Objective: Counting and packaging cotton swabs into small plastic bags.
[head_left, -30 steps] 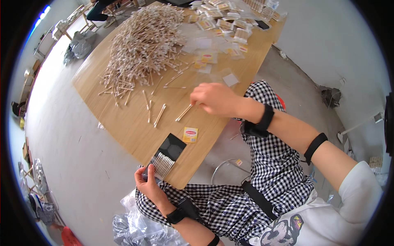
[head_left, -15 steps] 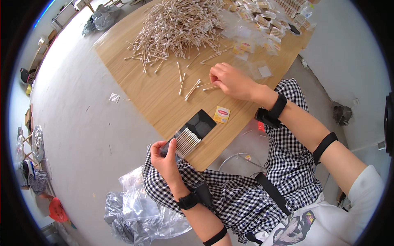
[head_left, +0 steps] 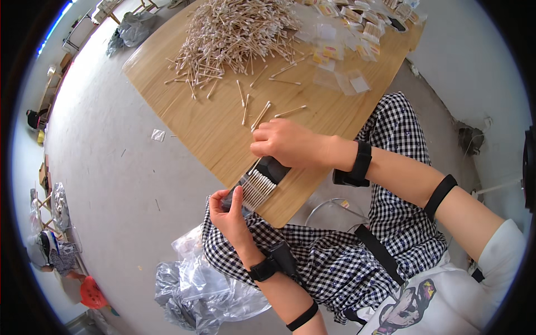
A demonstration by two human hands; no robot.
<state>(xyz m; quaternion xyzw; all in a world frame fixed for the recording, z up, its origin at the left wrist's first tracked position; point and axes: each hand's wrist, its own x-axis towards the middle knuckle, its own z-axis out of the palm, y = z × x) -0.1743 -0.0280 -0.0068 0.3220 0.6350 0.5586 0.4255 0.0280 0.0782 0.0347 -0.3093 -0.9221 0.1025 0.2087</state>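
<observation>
At the table's near corner, my left hand (head_left: 228, 216) grips the lower end of a flat black holder (head_left: 272, 168). Its thumb rests beside a row of cotton swabs (head_left: 258, 187) laid side by side on it, white tips toward the far side. Clear film appears to cover part of the holder near that hand. My right hand (head_left: 287, 143) is closed just above the holder's far end, its fingers pinched on a single cotton swab (head_left: 256, 165) that shows below them. Its fingertips are partly hidden. Several loose swabs (head_left: 260, 116) lie just beyond this hand.
A large heap of cotton swabs (head_left: 237, 39) covers the far part of the wooden table (head_left: 190, 131). Small clear bags with yellow and white cards (head_left: 333, 52) and bundled swabs (head_left: 372, 32) lie at the far right. Crumpled plastic bags (head_left: 195, 290) sit on the floor.
My right hand has moved left and nearer, from the loose swabs to the black holder, carrying a swab. The yellow card beside the holder is now hidden by it. My left hand keeps its grip.
</observation>
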